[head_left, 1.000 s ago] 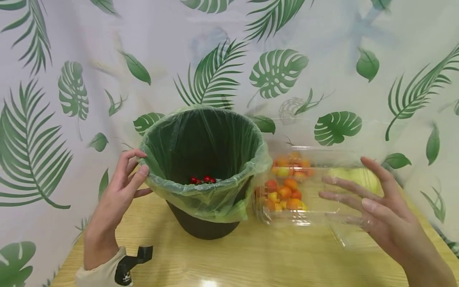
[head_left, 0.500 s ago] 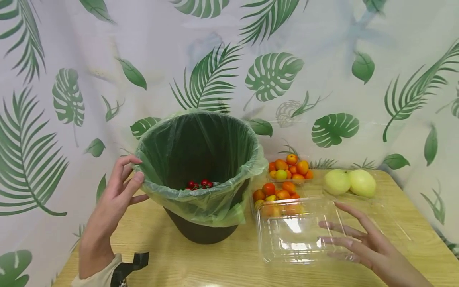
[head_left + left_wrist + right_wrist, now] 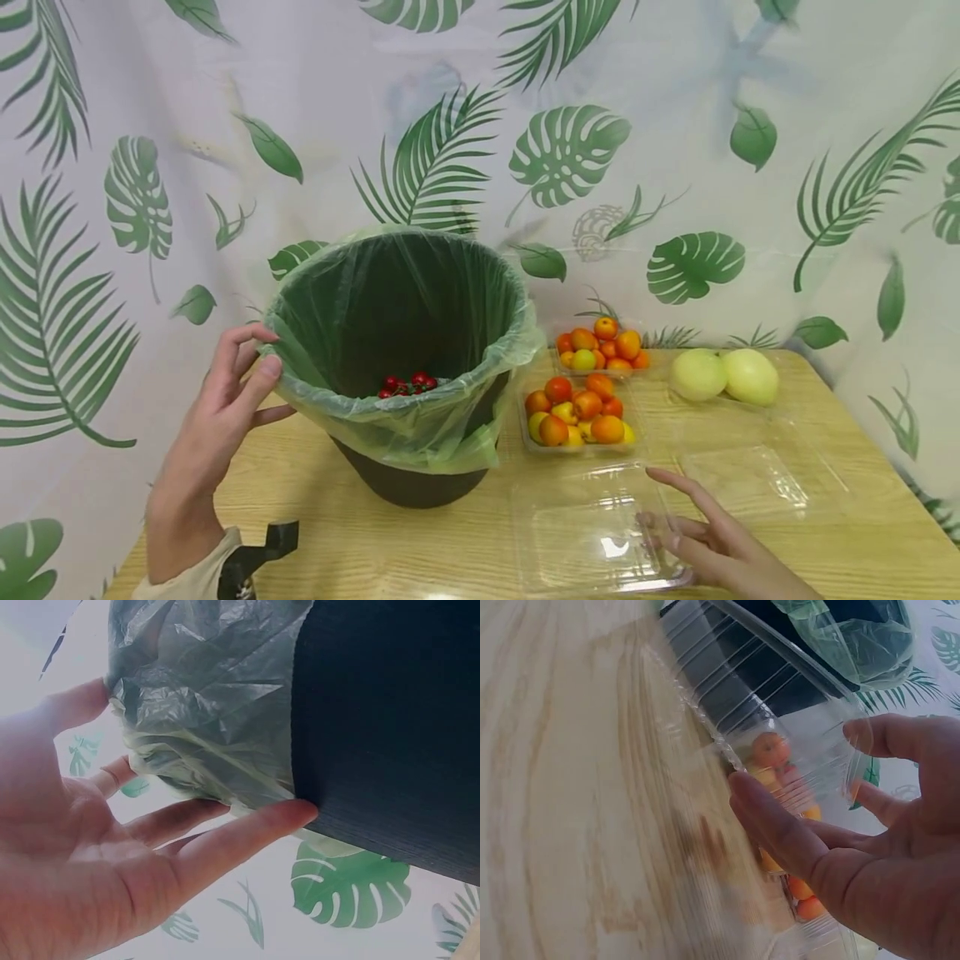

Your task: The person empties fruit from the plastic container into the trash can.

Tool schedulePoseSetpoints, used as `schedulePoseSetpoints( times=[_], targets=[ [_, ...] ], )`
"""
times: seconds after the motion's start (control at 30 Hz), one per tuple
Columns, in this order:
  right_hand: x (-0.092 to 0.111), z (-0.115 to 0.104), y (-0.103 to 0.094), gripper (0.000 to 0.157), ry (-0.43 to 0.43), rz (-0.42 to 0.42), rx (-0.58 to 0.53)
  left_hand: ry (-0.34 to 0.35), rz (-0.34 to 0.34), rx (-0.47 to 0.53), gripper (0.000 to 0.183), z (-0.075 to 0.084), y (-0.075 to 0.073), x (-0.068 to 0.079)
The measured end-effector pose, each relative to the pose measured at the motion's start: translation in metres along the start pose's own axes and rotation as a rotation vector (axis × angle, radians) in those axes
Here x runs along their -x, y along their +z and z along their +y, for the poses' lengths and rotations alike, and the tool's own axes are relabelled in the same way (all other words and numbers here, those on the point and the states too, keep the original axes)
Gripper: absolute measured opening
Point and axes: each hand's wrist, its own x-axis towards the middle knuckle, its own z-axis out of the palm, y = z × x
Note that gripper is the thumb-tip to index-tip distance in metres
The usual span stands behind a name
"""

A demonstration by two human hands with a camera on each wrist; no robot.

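Observation:
My left hand (image 3: 213, 421) touches the left rim of a black bin (image 3: 416, 492) lined with a thin green bag (image 3: 442, 437). In the left wrist view its long fingers lie nearly straight along the bag and the bin's side, thumb at the rim. Small red fruits (image 3: 408, 384) show inside the bin. My right hand (image 3: 716, 546) holds a clear plastic box (image 3: 573, 537) by its right end, low over the near table. In the right wrist view, thumb and fingers span that end of the box; it seems to hold nothing.
Behind the held box sits a clear punnet of orange and yellow fruits (image 3: 588, 404), and another punnet of fruits (image 3: 603, 346) stands farther back. Two pale green round fruits (image 3: 723, 375) lie at the right rear. Another clear plastic piece (image 3: 750, 479) lies on the right.
My right hand has brought the clear box down and toward me from over the fruits, which now show uncovered. The left hand stays at the bin's rim.

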Motion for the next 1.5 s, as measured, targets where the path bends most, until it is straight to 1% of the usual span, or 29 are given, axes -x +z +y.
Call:
schedulePoseSetpoints(
  times=[0.1,0.23,0.33,0.43,0.5,0.6,0.67,0.7,0.77,0.83,0.93,0.97,1.07,1.2,1.4,1.5],
  targets=[
    [-0.001,0.003,0.001,0.066,-0.013,0.006,0.032,0.005,0.007,0.005,0.03,0.0,-0.005,0.002],
    [-0.001,0.008,0.0,0.067,-0.055,-0.003,0.094,0.013,0.015,0.014,0.03,0.0,-0.011,0.004],
    [-0.002,0.012,-0.001,0.067,-0.067,-0.004,0.093,0.009,0.016,0.007,0.03,0.001,-0.014,0.004],
    [-0.002,0.013,-0.002,0.067,-0.049,0.013,0.089,0.002,0.011,-0.011,0.03,0.001,-0.016,0.005],
    [-0.001,0.011,-0.002,0.066,-0.049,0.017,0.11,-0.001,0.011,-0.016,0.03,0.001,-0.016,0.004],
    [0.0,0.004,-0.002,0.063,-0.073,0.04,0.208,-0.005,0.015,-0.018,0.029,0.001,-0.016,0.005],
    [0.0,-0.002,-0.002,0.059,-0.085,0.087,0.304,-0.007,0.019,-0.015,0.029,0.001,-0.016,0.005],
    [0.0,-0.006,-0.003,0.057,-0.09,0.118,0.357,-0.007,0.021,-0.014,0.029,0.001,-0.015,0.006],
    [-0.001,-0.013,-0.004,0.051,-0.148,0.201,0.486,-0.006,0.023,-0.018,0.03,0.001,-0.015,0.006],
    [-0.004,-0.02,-0.006,0.043,-0.203,0.294,0.565,-0.004,0.024,-0.024,0.03,0.001,-0.015,0.006],
    [-0.011,-0.031,-0.01,0.033,-0.285,0.415,0.639,-0.001,0.026,-0.033,0.03,0.001,-0.015,0.006],
    [-0.014,-0.035,-0.011,0.031,-0.284,0.446,0.644,-0.001,0.026,-0.034,0.03,0.001,-0.014,0.006],
    [-0.025,-0.048,-0.015,0.031,-0.282,0.491,0.698,-0.007,0.029,-0.048,0.031,0.001,-0.014,0.007],
    [-0.044,-0.058,-0.021,0.032,-0.268,0.505,0.788,-0.025,0.035,-0.069,0.031,0.0,-0.015,0.008],
    [-0.076,-0.064,-0.036,0.032,-0.28,0.482,0.831,-0.028,0.033,-0.057,0.031,0.0,-0.015,0.008],
    [-0.09,-0.065,-0.043,0.031,-0.259,0.494,0.859,-0.022,0.029,-0.055,0.031,0.0,-0.015,0.008]
  ],
)
